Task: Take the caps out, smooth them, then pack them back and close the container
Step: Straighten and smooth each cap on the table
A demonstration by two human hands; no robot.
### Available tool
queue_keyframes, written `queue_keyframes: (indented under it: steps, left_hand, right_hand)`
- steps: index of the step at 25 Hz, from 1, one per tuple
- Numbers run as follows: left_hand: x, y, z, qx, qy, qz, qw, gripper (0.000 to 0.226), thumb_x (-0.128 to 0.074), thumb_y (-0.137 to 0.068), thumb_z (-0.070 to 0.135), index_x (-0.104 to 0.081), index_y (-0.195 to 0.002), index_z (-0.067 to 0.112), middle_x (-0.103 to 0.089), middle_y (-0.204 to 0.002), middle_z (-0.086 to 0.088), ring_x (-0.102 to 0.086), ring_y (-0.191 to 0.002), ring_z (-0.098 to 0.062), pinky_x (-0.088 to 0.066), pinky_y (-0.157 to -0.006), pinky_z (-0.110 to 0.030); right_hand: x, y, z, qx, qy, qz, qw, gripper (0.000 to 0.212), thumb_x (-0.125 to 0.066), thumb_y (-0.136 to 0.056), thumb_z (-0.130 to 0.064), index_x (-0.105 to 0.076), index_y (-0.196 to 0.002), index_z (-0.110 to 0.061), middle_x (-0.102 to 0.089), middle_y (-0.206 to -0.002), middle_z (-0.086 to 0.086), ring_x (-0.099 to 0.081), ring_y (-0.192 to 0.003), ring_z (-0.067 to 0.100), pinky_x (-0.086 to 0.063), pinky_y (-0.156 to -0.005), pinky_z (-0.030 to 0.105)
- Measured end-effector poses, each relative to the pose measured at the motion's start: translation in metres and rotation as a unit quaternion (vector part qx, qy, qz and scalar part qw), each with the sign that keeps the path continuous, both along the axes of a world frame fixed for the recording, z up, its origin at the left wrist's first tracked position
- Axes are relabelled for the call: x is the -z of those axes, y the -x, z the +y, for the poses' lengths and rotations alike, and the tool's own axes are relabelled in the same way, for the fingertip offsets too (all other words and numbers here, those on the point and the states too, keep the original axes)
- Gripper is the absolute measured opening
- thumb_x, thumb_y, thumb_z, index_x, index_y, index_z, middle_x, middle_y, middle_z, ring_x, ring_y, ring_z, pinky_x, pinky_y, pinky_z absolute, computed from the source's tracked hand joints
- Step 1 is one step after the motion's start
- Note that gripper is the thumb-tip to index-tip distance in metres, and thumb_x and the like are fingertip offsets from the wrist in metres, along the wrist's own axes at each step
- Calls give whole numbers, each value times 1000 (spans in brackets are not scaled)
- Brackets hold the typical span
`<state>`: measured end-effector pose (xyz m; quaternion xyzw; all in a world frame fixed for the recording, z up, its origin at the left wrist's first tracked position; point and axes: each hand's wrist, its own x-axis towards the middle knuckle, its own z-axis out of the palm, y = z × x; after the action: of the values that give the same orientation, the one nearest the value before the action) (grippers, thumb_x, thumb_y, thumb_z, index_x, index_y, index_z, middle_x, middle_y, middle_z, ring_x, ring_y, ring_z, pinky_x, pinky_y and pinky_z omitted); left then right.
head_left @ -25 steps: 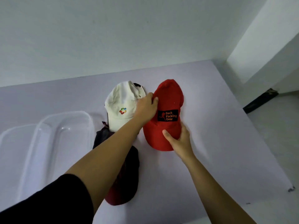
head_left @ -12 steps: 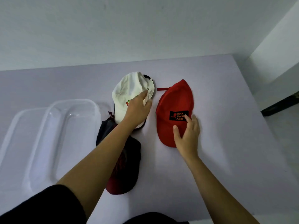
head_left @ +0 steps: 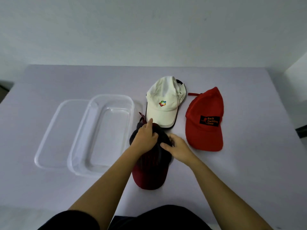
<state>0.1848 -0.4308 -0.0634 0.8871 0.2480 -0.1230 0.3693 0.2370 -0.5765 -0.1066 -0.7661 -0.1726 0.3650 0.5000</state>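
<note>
Open tabletop (head_left: 252, 163) right of red cap (head_left: 206, 130) and along the near edge. Narrow lane between white cap (head_left: 163, 97) and red cap. Left side: container (head_left: 113, 95) crowds dark cap (head_left: 149, 176), lid (head_left: 49, 138) beyond; container mouth unobstructed.

Cream-white cap (head_left: 163, 97) with black edging and a red, green, blue and yellow logo, bright red cap (head_left: 205, 135) with a black patch lettered in orange, dark cap (head_left: 149, 176) with maroon brim (crown near black), clear container (head_left: 71, 155), pale lilac table (head_left: 249, 163)
</note>
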Motion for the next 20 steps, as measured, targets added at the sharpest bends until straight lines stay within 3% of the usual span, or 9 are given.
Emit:
queue_keyframes:
  steps: [3,6,8,11,14,17,20]
  left_hand:
    - [-4,4,11,26,45,14,999,61,-52,-92,30,-30,-146,15,-44,-145,-10,-44,-130,-27,-36,-108,-36]
    - [-7,13,17,42,200,48,978,36,-54,-92,39,-58,-121,18,-65,-119,-8,-64,-105,-22,-50,-98,-39]
    - [-10,16,16,21,295,22,955,31,-55,-92,35,-63,-110,11,-70,-108,-11,-69,-95,-23,-56,-89,-37]
    - [-13,15,12,3,337,-42,941,30,-57,-92,30,-64,-107,4,-71,-101,-14,-70,-86,-20,-58,-77,-29]
    - [-7,16,9,-31,337,-60,939,40,-55,-92,37,-65,-102,-1,-69,-92,-18,-66,-81,-24,-55,-76,-34]
    - [3,17,7,-87,221,-70,969,62,-50,-87,56,-56,-81,-5,-54,-70,-13,-51,-66,-22,-42,-63,-33]
    - [9,17,4,-61,201,-20,978,64,-43,-85,66,-59,-86,4,-61,-77,-3,-57,-72,-17,-46,-69,-28]
  right_hand:
    - [-1,-4,-18,38,-14,-2,999,16,-66,-84,-17,-55,-91,-9,-62,-84,2,-61,-83,17,-52,-80,42]
    - [-9,0,-31,34,-11,-49,998,25,-66,-84,-20,-50,-90,-2,-58,-80,4,-57,-76,14,-52,-71,37]
    - [-14,3,-36,34,-18,-58,998,21,-65,-85,-22,-51,-91,-8,-61,-84,3,-60,-78,16,-53,-69,33]
    - [-16,5,-41,39,-28,-51,998,18,-59,-89,-28,-50,-97,-15,-62,-93,4,-62,-89,19,-54,-76,37]
    - [-20,2,-42,36,-40,-47,997,14,-53,-92,-30,-49,-95,-18,-61,-89,-3,-60,-85,10,-52,-74,35]
    - [-23,4,-38,49,-76,-6,996,8,-49,-95,-29,-48,-91,-22,-57,-86,-8,-55,-77,-3,-47,-69,21]
    - [-18,6,-37,116,-105,1,988,7,-49,-94,-30,-48,-93,-24,-58,-94,-3,-56,-89,8,-48,-76,25]
